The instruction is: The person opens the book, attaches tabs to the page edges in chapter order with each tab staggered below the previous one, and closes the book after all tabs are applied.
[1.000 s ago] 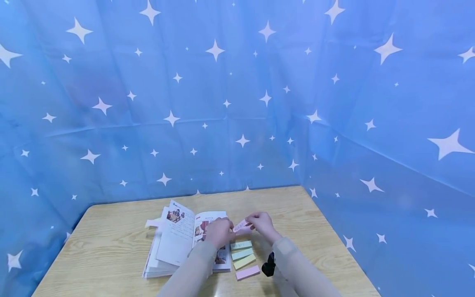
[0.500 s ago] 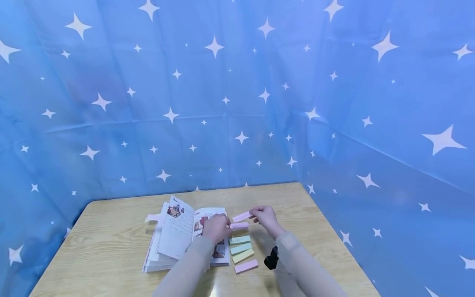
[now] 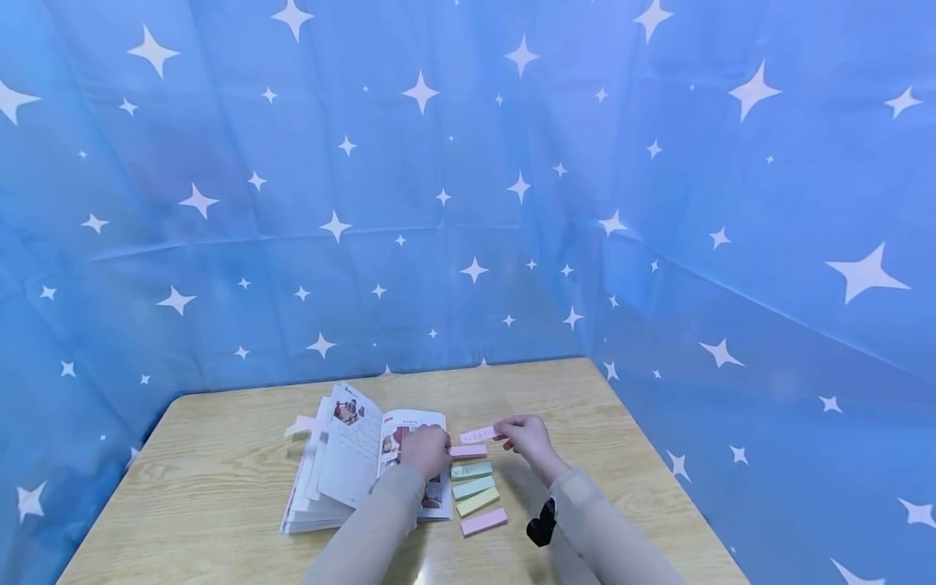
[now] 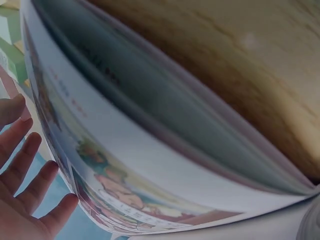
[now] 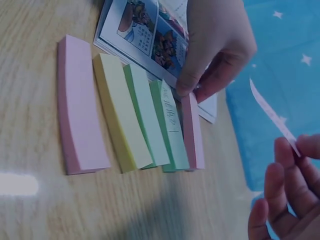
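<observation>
An open illustrated book [image 3: 349, 467] lies on the wooden table. My left hand [image 3: 426, 449] is over its right page and pinches the left end of a pink sticky-note pad [image 3: 470, 450] beside the book's edge. Thumb and index finger meet at the pad's end in the right wrist view, where the left hand [image 5: 217, 47] is clearly seen. With thumb and fingertips, my right hand [image 3: 532, 443] holds a single pink sticky note [image 5: 272, 116] bearing handwriting. This strip is off the pad, just behind it, and curves slightly at its free end.
Below the pinched pad lie a green pad with writing [image 3: 471, 470], another green pad [image 3: 474, 487], a yellow pad [image 3: 478, 501] and a pink pad [image 3: 484, 522]. A pale paper tab [image 3: 300, 426] sticks out of the book's left side. A blue starry curtain [image 3: 439, 203] surrounds the table.
The right hand has moved a little to the right with the pink sticky note, which has come away from near the left hand and turned more level. The left hand has stayed at the pink pad.
</observation>
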Motion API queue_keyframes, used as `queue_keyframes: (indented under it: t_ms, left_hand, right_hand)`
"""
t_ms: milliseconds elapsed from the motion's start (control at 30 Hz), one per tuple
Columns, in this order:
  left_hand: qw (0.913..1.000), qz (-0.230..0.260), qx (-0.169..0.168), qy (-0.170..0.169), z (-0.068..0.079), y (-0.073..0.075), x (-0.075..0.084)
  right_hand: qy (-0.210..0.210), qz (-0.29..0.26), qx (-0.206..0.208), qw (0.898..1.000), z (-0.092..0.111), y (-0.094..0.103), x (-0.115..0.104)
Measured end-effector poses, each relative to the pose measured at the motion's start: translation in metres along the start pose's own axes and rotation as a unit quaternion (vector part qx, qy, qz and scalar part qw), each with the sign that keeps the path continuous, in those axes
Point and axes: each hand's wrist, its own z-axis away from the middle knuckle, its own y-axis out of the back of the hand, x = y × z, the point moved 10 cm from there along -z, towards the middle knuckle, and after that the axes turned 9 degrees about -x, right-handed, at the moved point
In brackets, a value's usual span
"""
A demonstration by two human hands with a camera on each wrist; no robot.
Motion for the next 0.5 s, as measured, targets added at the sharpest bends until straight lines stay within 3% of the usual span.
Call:
queue_keyframes:
  t_ms: [500]
  left_hand:
    - [0.9998,-0.017,0.01,-0.001,-0.0007,-0.002,0.0079]
  right_hand:
    - [0.0,-0.006,0.015,1.0,0.0057,0.0047,0.0073]
